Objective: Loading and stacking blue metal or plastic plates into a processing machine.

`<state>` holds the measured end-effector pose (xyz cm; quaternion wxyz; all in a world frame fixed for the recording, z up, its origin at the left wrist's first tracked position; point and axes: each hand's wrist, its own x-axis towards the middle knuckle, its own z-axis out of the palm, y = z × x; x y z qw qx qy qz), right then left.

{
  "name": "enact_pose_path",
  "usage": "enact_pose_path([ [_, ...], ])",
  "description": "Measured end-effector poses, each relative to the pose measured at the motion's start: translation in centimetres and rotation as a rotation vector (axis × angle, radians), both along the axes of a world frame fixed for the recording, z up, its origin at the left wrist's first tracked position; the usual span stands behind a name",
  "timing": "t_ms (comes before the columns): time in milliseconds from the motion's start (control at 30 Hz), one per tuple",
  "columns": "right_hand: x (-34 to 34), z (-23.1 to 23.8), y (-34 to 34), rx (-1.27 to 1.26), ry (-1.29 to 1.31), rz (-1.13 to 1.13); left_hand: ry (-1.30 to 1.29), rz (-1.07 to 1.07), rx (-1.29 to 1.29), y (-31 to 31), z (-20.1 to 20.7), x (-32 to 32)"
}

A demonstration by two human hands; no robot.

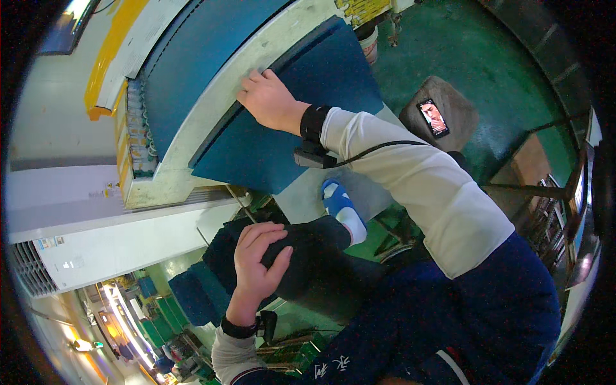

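My right hand (273, 102) is closed, its curled fingers resting where a dark blue sheet-like panel (340, 70) meets the pale rim (212, 128) of a machine. Whether the fingertips pinch anything there is hidden by the hand. Beyond that rim lies the machine's wide blue bed (199, 58). Lower down, my left hand (260, 260) is held open in front of my dark trouser leg, with the thumb apart from loosely bent fingers and nothing in it. Each wrist carries a black strap with a small device, and a cable runs along my right sleeve.
A phone (434, 118) with a lit screen lies on a grey-brown stool (459, 106) to the right. Below the panel is my foot in a blue slipper (337, 199). A white cabinet (128, 247) stands left, a bucket (369, 48) at the top, a metal rack (545, 189) far right.
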<state>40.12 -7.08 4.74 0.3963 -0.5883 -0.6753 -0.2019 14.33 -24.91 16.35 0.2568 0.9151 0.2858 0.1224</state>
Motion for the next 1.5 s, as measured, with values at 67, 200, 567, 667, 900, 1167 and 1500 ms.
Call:
enact_pose_path([
  [67,0.1,0.4,-0.6,-0.086,-0.019,0.006,-0.011,-0.003,0.000,0.0,-0.1,0.0],
  [200,0.1,0.7,-1.5,-0.153,0.073,0.092,0.002,0.016,-0.016,-0.2,0.0,0.1],
  [567,-0.5,0.3,-4.3,-0.518,-0.026,0.173,0.012,0.059,-0.059,-0.5,-0.3,0.4],
  [667,-0.3,0.0,-4.7,-0.447,-0.027,0.164,0.015,0.056,-0.057,-0.6,-0.3,0.5],
  [900,0.1,0.3,-5.2,-0.445,-0.022,0.200,0.020,0.066,-0.070,-0.6,-0.2,0.6],
  [1167,0.1,-0.1,-5.0,-0.450,-0.058,0.193,0.015,0.068,-0.076,-0.6,-0.3,0.5],
  [1500,0.5,0.4,-4.9,-0.527,-0.093,0.228,0.017,0.078,-0.082,-0.7,-0.2,0.6],
])
